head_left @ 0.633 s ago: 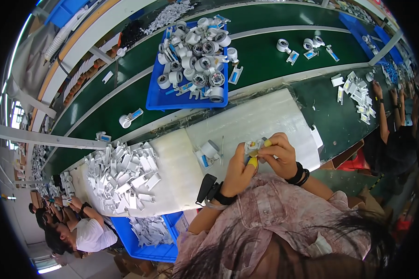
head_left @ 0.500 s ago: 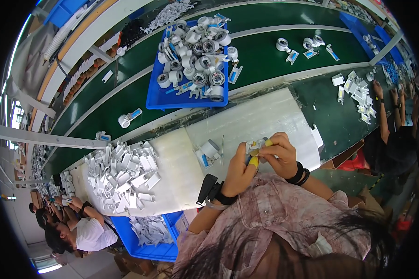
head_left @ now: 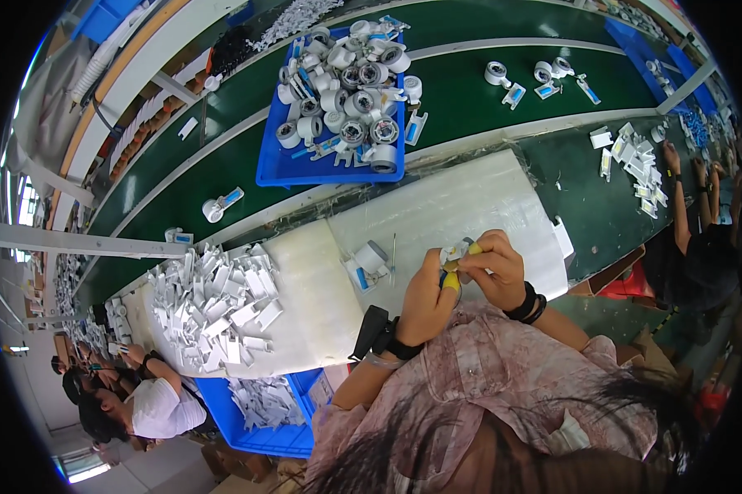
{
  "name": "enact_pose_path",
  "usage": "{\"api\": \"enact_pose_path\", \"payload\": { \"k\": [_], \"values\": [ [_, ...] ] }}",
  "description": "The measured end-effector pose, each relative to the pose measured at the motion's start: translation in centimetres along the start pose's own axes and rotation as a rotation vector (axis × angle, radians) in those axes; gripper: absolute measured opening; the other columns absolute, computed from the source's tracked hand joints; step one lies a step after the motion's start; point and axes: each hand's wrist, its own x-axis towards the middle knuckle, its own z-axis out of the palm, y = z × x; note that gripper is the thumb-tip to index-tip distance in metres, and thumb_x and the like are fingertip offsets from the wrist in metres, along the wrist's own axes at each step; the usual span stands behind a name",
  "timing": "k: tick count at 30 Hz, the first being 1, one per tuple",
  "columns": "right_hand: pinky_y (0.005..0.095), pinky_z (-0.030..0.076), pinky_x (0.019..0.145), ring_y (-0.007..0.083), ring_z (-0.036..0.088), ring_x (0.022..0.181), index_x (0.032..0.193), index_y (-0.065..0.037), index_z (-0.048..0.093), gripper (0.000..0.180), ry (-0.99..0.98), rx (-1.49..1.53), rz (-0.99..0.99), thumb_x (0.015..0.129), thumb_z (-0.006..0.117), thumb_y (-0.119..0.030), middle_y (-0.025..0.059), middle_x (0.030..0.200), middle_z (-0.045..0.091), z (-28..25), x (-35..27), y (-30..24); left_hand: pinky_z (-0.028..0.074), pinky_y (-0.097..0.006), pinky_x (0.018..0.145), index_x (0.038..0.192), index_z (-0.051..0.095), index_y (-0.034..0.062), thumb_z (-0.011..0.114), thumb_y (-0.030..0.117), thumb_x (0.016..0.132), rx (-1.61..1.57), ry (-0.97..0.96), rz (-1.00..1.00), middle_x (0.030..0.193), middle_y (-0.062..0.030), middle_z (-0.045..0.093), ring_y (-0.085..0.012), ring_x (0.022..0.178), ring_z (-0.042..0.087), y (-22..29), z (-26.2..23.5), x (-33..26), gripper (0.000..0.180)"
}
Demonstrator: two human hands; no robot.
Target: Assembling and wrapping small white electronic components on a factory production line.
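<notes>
A green conveyor belt (head_left: 461, 123) spans 12 o'clock from the hands, running alongside the counter (head_left: 478, 193), whose pale covering likely gives the parts a clean, smooth surface. At 11 o'clock a blue tray (head_left: 293, 174) sits on the belt; its rim probably stops the heaped round white-and-grey units (head_left: 358, 103) from rolling away. At 8 o'clock, below the counter, a blue bin (head_left: 255, 442) holds more white pieces. A loose pile of white parts (head_left: 214, 309) lies at 9 o'clock, seemingly within the left arm's reach.

The left hand (head_left: 424, 298) and right hand (head_left: 497, 272) meet near the counter's front edge, fingers curled around a small white piece (head_left: 455, 250), apparently steadying it from both sides. Yellow patches (head_left: 451, 281) show at the fingertips; whether covers or a tool, I cannot tell. Near the left hand, at 9 o'clock, lie one blue-striped unit (head_left: 371, 258) and, just beside it, a thin rod (head_left: 394, 253), both presumably set close for easy pickup.
</notes>
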Motion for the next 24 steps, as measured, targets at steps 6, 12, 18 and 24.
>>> {"api": "enact_pose_path", "payload": {
  "k": [6,12,18,24],
  "values": [
    [0.0342,0.044,0.073,0.0249,0.053,0.080,0.088,-0.010,0.070,0.024,-0.031,0.043,0.004,0.067,0.076,0.000,0.0051,0.084,0.056,-0.1,-0.2,0.7,0.046,-0.039,0.069,0.113,0.043,-0.0024,0.046,0.005,0.085,-0.050,-0.016,-0.047,0.089,-0.0219,0.059,-0.0361,0.080,0.060,0.0,0.1,0.1,0.029],
    [0.0346,0.044,0.073,0.0255,0.052,0.080,0.089,-0.009,0.070,0.027,-0.026,0.024,-0.019,0.065,0.076,0.001,0.0056,0.084,0.056,-0.4,0.0,0.0,0.047,-0.034,0.070,0.114,0.045,-0.0026,0.047,0.005,0.087,-0.171,-0.040,0.107,0.090,-0.0159,0.061,-0.0255,0.079,0.061,-0.1,0.1,-0.2,0.028],
    [0.0346,0.043,0.073,0.0248,0.052,0.080,0.089,-0.010,0.070,0.028,-0.031,0.001,-0.037,0.064,0.076,0.002,0.0044,0.084,0.055,-0.4,0.1,-0.2,0.039,-0.022,0.054,0.110,0.047,0.0012,0.045,0.014,0.097,-0.119,0.031,0.121,0.075,-0.0027,0.052,-0.0070,0.061,0.049,-1.0,0.8,-0.3,0.018],
    [0.0350,0.042,0.074,0.0249,0.051,0.079,0.089,-0.010,0.069,0.028,-0.033,-0.007,-0.045,0.064,0.076,0.002,0.0041,0.083,0.055,-0.3,0.1,-0.3,0.039,-0.023,0.054,0.109,0.049,-0.0003,0.044,0.013,0.097,-0.044,0.081,0.133,0.074,-0.0035,0.054,-0.0082,0.059,0.050,-1.1,1.1,-0.3,0.018]
  ]
}}
